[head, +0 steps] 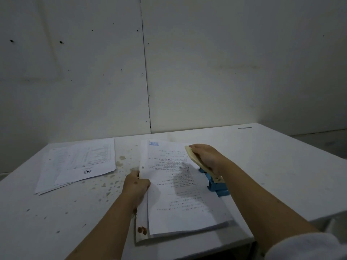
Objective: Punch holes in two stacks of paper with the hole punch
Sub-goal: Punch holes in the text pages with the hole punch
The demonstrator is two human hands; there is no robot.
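Observation:
A stack of printed paper (180, 199) lies in front of me on the white table (56, 222). Its right edge is slid into a hole punch (216, 184) with a blue base and a cream lever. My right hand (204, 156) lies on the lever, fingers wrapped over its far end. My left hand (137, 182) pinches the stack's left edge, where one punched hole shows. A second stack of paper (78, 164) lies fanned out at the far left, apart from both hands.
The table top is stained with brown spots (112, 182) between the two stacks. A wall (169, 62) stands right behind the table. The table's right edge and near-right corner (251, 239) are close to my right forearm.

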